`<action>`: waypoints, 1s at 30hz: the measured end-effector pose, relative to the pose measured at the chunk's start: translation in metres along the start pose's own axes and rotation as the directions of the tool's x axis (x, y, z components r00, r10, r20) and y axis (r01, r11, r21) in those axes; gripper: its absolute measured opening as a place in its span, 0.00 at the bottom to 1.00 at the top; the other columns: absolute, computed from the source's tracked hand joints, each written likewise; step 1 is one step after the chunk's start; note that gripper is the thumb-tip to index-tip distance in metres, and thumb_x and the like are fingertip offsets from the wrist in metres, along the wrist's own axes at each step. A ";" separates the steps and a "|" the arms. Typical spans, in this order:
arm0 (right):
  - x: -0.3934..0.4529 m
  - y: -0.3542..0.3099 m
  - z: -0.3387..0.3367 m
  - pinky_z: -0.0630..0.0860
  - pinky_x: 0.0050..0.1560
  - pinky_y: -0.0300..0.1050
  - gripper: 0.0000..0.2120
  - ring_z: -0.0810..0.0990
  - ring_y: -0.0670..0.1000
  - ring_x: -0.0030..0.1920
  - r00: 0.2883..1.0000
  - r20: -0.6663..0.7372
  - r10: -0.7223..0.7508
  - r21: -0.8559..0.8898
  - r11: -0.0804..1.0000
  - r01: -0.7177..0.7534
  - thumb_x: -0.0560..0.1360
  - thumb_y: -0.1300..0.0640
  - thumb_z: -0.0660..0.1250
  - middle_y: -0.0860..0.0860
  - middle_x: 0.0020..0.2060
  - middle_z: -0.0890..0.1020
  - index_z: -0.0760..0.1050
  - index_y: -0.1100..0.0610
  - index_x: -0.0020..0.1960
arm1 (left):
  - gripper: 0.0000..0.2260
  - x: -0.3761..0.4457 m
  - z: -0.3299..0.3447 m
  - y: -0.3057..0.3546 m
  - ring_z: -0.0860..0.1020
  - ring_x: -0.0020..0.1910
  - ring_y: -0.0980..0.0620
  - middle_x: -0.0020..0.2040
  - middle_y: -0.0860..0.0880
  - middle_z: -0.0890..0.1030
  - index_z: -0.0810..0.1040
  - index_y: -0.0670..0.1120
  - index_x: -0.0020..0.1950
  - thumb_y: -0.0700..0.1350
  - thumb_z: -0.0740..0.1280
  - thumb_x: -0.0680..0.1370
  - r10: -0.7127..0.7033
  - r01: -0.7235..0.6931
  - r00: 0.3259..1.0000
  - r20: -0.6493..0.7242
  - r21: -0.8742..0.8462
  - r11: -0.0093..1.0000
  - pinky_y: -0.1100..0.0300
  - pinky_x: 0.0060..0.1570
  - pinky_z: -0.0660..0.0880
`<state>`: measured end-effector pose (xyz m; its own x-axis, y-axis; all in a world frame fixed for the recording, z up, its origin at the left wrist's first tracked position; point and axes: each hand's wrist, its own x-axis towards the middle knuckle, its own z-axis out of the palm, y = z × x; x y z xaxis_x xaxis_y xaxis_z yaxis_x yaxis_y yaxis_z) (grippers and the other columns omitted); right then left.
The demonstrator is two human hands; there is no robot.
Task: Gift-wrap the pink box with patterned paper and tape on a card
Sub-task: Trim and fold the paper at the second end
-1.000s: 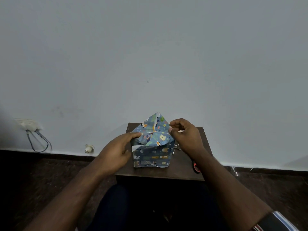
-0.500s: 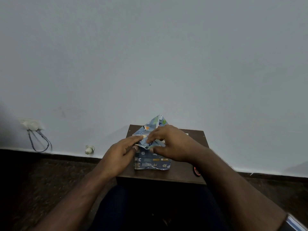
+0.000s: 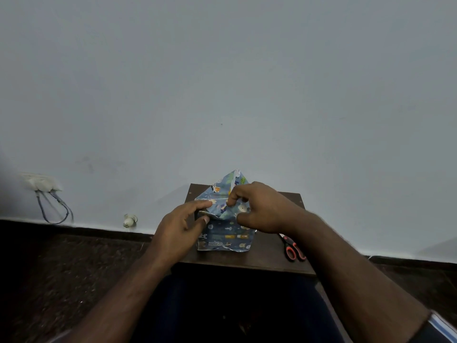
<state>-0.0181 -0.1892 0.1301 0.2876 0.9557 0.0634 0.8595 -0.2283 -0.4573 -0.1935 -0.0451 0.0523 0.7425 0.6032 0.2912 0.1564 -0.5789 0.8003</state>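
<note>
A pale, bare wall point(image 3: 222, 82) fills most of the view, with a small dark wooden bench point(image 3: 262, 258) set against its foot; the hands meet over the bench, both on the wrapped box point(image 3: 226, 237). The left hand point(image 3: 181, 227) rests at the box's upper left corner, its fingers stretched flat across the patterned paper point(image 3: 222, 191) and the thumb tucked under the fold at the side; the right hand point(image 3: 259, 207) is curled over the top, thumb and forefinger pinched together on the paper near the middle seam. Whether a strip of tape lies under those fingertips cannot be told.

The box stands near the middle of the bench, covered all over in blue paper printed with small animals — no pink shows; its near face is smooth, while a loose triangular flap of the paper stands up behind the hands, pointing towards the wall.

To the right of the box, close to the bench's front right edge and partly hidden by the right forearm, lie scissors point(image 3: 293, 250) with red-and-black handles; further out — on the wall to the left — a white socket point(image 3: 42, 181) with hanging cables point(image 3: 55, 209), above a dark floor point(image 3: 61, 280)
</note>
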 end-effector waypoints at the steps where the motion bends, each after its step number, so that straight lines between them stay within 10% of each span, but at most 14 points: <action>1: 0.000 -0.001 -0.001 0.77 0.49 0.49 0.15 0.78 0.51 0.48 1.000 -0.003 -0.009 -0.008 1.000 0.009 0.69 0.56 0.71 0.46 0.48 0.82 0.80 0.48 0.55 | 0.15 -0.001 0.001 0.000 0.70 0.55 0.79 0.60 0.66 0.78 0.79 0.62 0.62 0.45 0.71 0.80 -0.001 0.001 1.000 -0.005 0.000 1.000 0.81 0.48 0.66; 8: 0.000 0.001 0.007 0.69 0.59 0.48 0.27 0.69 0.53 0.58 0.999 0.040 -0.009 -0.101 0.995 0.013 0.69 0.43 0.76 0.50 0.57 0.73 0.77 0.46 0.66 | 0.09 -0.001 0.001 -0.002 0.78 0.50 0.68 0.57 0.65 0.82 0.80 0.60 0.57 0.47 0.71 0.79 -0.041 0.040 0.999 -0.016 -0.060 0.997 0.75 0.45 0.71; 16: -0.002 0.000 0.016 0.72 0.58 0.51 0.09 0.72 0.50 0.56 0.986 -0.168 0.002 0.090 0.996 0.014 0.69 0.49 0.78 0.46 0.52 0.75 0.80 0.42 0.45 | 0.06 0.004 0.001 -0.002 0.81 0.55 0.62 0.52 0.63 0.84 0.83 0.56 0.48 0.45 0.69 0.80 -0.040 0.030 0.998 -0.044 -0.204 0.978 0.59 0.56 0.77; 30: -0.001 -0.008 0.017 0.74 0.54 0.50 0.09 0.75 0.51 0.53 0.983 -0.182 -0.013 0.030 0.999 0.019 0.72 0.46 0.75 0.49 0.50 0.78 0.83 0.49 0.49 | 0.12 0.004 -0.006 -0.002 0.78 0.61 0.54 0.54 0.60 0.78 0.77 0.55 0.42 0.37 0.73 0.75 0.057 -0.057 0.998 -0.005 -0.190 0.980 0.47 0.61 0.78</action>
<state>-0.0324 -0.1856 0.1191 0.3485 0.9087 0.2300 0.8516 -0.2045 -0.4827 -0.1947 -0.0377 0.0550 0.7468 0.5723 0.3388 -0.0126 -0.4971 0.8676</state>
